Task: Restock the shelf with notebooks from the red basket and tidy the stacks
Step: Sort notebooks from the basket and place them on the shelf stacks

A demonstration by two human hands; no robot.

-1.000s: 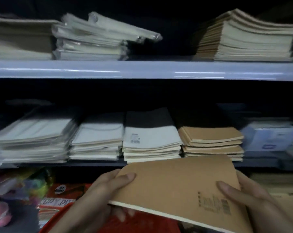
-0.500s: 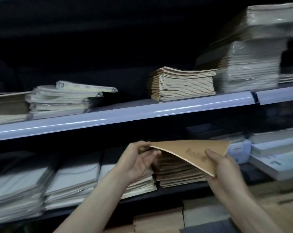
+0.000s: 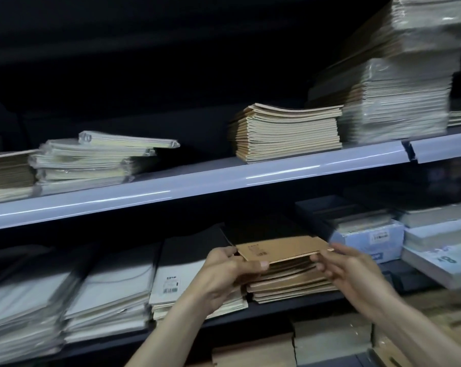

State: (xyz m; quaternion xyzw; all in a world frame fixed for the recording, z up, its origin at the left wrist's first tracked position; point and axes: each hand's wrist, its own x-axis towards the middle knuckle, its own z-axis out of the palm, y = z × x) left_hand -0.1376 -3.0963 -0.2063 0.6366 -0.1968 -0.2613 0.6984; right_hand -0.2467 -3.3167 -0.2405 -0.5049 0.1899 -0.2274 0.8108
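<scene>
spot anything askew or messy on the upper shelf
Yes. On the upper shelf, the plastic-wrapped notebook stack at the left is fanned out: its top pack lies skewed and overhangs to the right. The kraft notebook stack further right is squarer, though its top covers curl upward.

Boxed stock to my right, cartons along the bottom of my feed.

At mid-right I see a pale blue box (image 3: 369,241) with a white label on its front, and a dark flat box (image 3: 337,210) lies on top of it, reaching back into shadow. Just right of it, pale flat packs (image 3: 441,235) are piled up. Below them a large pack (image 3: 435,268) juts toward me, printed with what looks like an 8, though blur makes that uncertain. Low in view a brown carton (image 3: 253,352) sits against a grey carton (image 3: 332,337), with a second brown carton (image 3: 388,350) further right.
</scene>
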